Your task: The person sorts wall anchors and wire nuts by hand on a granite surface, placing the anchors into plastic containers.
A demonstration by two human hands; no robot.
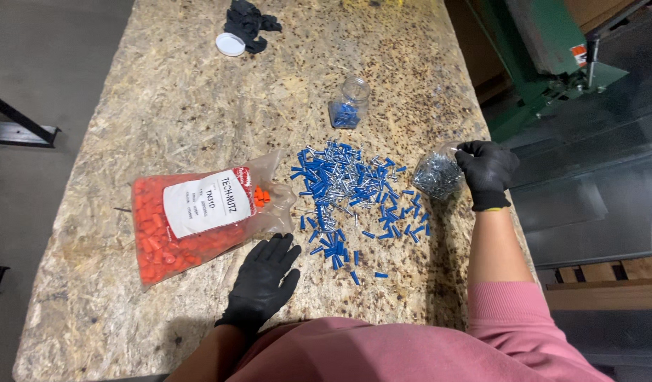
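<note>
Head view: the right hand [486,172], gloved, gripped the rim of a clear jar of silvery fasteners [437,175] at the tabletop's [163,92] right edge. The left hand [264,281] lay flat, fingers spread, empty, near the front edge. The blue connector pile [351,194] lay between them, nearer the jar.

On a chipboard table [198,106], the left hand [264,283] in a black glove lies flat and open at the near edge, just beside a clear bag of orange caps [191,219]. The right hand [487,172], also gloved, grips a clear jar of silver pieces [436,174] at the right edge. Between them spreads a pile of blue ferrules [354,194]. Farther off stands a small open jar [350,103] with some blue pieces inside. At the far edge a white lid [230,44] touches a black glove [249,21].
</note>
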